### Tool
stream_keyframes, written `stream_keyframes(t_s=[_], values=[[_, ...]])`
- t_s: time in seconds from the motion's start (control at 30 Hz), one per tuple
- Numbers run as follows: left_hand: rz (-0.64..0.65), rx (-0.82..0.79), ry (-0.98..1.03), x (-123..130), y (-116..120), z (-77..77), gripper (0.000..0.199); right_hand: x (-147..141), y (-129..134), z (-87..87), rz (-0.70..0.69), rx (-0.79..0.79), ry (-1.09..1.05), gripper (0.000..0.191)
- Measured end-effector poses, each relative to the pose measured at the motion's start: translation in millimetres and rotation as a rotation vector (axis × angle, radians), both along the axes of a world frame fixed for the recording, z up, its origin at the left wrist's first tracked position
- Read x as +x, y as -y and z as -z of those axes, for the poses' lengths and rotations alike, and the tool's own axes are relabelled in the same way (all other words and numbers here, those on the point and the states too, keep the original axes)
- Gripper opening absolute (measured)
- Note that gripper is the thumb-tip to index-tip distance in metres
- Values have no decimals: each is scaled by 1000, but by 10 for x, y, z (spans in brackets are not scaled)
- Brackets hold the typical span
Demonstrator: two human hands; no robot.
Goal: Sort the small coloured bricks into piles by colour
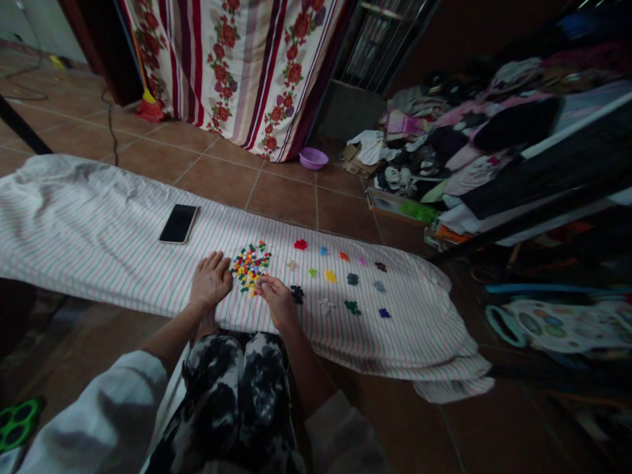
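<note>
A mixed pile of small coloured pieces [251, 264] lies on the striped cloth [118, 224]. My left hand [212, 279] rests flat on the cloth at the pile's left edge, its fingers stretched out and holding nothing. At the pile's lower right, my right hand [277, 297] has its fingertips pinched together; what they hold, if anything, is too small to name. Right of the pile are several single-colour groups, among them red [301, 244], yellow [330, 276], black [297, 294], dark green [353, 307] and purple [384, 313].
A phone [179, 224] lies on the cloth to the left. Beyond the cloth's far edge, a purple basin [313, 158] stands on the tiled floor by a floral curtain [237, 66]. Heaped clothes [444, 131] fill the upper right, with a dark bar in front.
</note>
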State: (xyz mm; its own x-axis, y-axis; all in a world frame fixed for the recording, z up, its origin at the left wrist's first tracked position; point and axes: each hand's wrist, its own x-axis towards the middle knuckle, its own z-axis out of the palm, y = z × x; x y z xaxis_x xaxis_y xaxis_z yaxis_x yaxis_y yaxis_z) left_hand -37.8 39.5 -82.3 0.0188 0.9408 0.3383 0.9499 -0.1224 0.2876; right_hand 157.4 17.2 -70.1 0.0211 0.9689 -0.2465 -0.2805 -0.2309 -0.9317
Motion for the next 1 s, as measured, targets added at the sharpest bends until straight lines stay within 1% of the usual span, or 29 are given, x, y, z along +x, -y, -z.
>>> stream_keyframes(t_s=[0.2,0.33,0.47,0.53,0.67,0.73,0.83,1.0], values=[[15,-9,6,-11,3,4,41,147,28,-30,69,18,28,30],[24,19,-20,-17,11,7,41,343,88,-82,120,-11,137,27],[34,26,-22,-28,10,15,41,571,146,-135,170,-6,220,28],[37,20,-1,-31,9,19,41,684,154,-155,212,8,219,31],[48,23,35,-26,11,24,42,935,116,-177,302,66,141,35],[50,24,40,-24,13,25,42,1100,73,-168,342,103,139,35],[48,15,32,-24,11,23,43,1434,-21,-106,404,118,218,37],[49,12,5,-27,9,15,44,2155,-237,102,527,88,453,46]])
